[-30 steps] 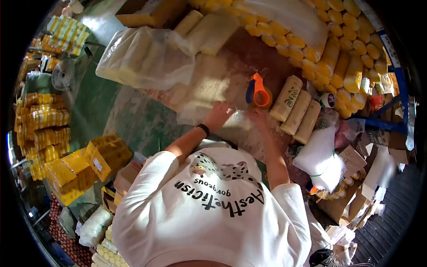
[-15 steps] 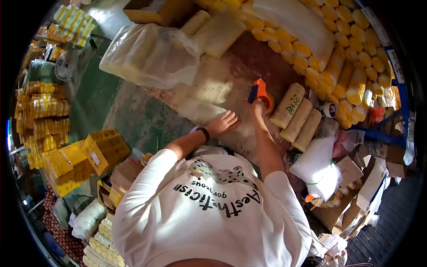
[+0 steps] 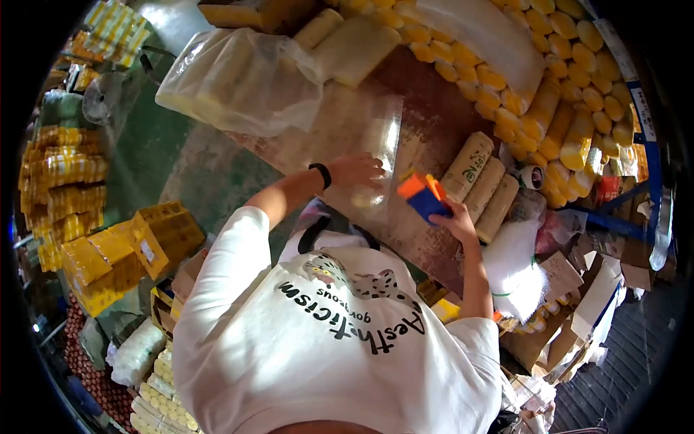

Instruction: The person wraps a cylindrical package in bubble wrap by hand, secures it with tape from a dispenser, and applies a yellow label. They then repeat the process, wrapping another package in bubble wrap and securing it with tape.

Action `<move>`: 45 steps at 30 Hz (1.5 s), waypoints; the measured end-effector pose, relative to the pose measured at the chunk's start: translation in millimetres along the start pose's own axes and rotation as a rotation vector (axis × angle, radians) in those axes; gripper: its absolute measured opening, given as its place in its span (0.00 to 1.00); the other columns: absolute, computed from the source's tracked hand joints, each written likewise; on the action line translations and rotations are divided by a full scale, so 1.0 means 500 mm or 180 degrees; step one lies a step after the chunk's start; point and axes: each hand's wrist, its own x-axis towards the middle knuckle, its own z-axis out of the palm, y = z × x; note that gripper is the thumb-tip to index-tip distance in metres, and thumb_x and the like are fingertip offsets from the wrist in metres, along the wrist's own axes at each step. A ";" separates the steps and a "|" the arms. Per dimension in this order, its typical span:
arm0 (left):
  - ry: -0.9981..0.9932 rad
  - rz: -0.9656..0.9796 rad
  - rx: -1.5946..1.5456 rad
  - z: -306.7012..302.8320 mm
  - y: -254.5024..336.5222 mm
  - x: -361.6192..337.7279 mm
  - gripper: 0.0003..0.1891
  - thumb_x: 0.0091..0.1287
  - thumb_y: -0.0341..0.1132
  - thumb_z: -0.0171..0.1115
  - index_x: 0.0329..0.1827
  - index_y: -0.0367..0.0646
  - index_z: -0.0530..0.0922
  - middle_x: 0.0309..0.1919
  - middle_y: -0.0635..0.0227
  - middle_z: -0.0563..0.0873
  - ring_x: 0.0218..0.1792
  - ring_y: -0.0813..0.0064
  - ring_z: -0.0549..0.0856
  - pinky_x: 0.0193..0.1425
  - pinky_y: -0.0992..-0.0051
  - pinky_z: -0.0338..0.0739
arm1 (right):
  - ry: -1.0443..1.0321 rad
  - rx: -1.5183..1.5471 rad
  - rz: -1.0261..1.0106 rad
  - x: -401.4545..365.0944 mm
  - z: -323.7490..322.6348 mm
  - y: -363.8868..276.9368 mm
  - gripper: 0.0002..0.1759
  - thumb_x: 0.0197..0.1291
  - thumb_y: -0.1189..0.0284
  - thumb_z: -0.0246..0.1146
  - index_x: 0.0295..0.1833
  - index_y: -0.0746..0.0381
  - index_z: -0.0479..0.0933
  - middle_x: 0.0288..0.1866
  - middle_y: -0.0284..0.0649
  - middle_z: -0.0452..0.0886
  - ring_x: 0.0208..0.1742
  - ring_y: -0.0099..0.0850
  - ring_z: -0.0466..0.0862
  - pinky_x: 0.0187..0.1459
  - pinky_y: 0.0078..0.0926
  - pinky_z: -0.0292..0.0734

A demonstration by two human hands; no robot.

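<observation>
My left hand, with a black band at its wrist, lies flat with its fingers spread on a sheet of clear plastic film over the worn tabletop. To the right, my right hand is wrapped round an orange and blue tape dispenser, raised over the surface near the wrapped rolls. Three wrapped cylindrical rolls lie side by side just beyond it, one with green writing. A large clear plastic bag with pale contents lies beyond my left hand.
Yellow-wrapped rolls are piled at the upper right, beside a blue metal frame. White bundles and open cartons stand at the right. Yellow boxes are at the left. An open cardboard box is at the top.
My right hand has moved right and toward me, turning the tape dispenser. My left hand has shifted forward over the film, which now lies flatter and reaches farther right.
</observation>
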 end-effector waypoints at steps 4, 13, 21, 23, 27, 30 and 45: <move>0.0252 -0.0312 -0.0850 0.033 0.024 0.008 0.23 0.64 0.26 0.52 0.61 0.62 0.75 0.63 0.67 0.73 0.66 0.61 0.68 0.69 0.64 0.64 | -0.0759 -0.0567 0.0249 -0.046 -0.003 -0.021 0.33 0.45 0.63 0.75 0.57 0.66 0.76 0.46 0.44 0.83 0.44 0.38 0.83 0.50 0.32 0.75; 0.0919 -0.0498 -0.2576 0.067 0.005 0.015 0.28 0.50 0.16 0.52 0.57 0.46 0.78 0.55 0.65 0.80 0.62 0.62 0.71 0.67 0.64 0.64 | -0.1231 -0.0380 -0.0362 0.073 0.042 0.024 0.33 0.38 0.66 0.76 0.53 0.67 0.77 0.44 0.47 0.80 0.46 0.40 0.78 0.48 0.34 0.72; 0.0449 -0.0611 -0.3660 0.052 0.000 0.002 0.29 0.48 0.23 0.62 0.59 0.45 0.76 0.62 0.68 0.76 0.67 0.64 0.65 0.71 0.64 0.58 | -0.1227 -0.0566 -0.0450 0.068 0.049 0.022 0.31 0.38 0.74 0.77 0.52 0.65 0.77 0.46 0.47 0.79 0.49 0.42 0.79 0.50 0.35 0.74; 0.0210 -0.0550 -0.4019 0.060 -0.007 0.004 0.30 0.47 0.25 0.65 0.59 0.45 0.76 0.66 0.67 0.72 0.69 0.65 0.63 0.72 0.63 0.57 | -0.1240 -0.0690 -0.0337 0.078 0.049 0.026 0.30 0.38 0.73 0.77 0.52 0.65 0.77 0.47 0.47 0.79 0.49 0.41 0.79 0.49 0.35 0.75; 0.0036 -0.0846 -0.4229 0.029 0.008 -0.001 0.15 0.51 0.32 0.67 0.43 0.40 0.83 0.70 0.66 0.68 0.73 0.65 0.58 0.71 0.65 0.59 | -0.1277 -0.1058 0.0408 0.093 0.046 -0.001 0.31 0.40 0.70 0.77 0.53 0.64 0.77 0.47 0.46 0.80 0.50 0.40 0.79 0.49 0.35 0.75; 0.0227 -0.0849 -0.4384 0.044 0.011 0.000 0.12 0.52 0.31 0.67 0.40 0.38 0.82 0.67 0.67 0.71 0.72 0.64 0.61 0.69 0.67 0.62 | -0.1348 -0.1396 0.0381 0.095 0.046 -0.019 0.32 0.42 0.66 0.76 0.55 0.63 0.77 0.48 0.46 0.81 0.50 0.39 0.80 0.49 0.34 0.75; 0.1357 -0.0988 -0.2753 0.078 0.061 0.002 0.12 0.52 0.24 0.55 0.39 0.32 0.78 0.52 0.58 0.73 0.57 0.60 0.71 0.64 0.68 0.67 | -0.1365 -0.0378 0.1034 0.118 0.036 0.007 0.36 0.45 0.59 0.73 0.59 0.66 0.75 0.45 0.43 0.83 0.46 0.32 0.82 0.49 0.30 0.75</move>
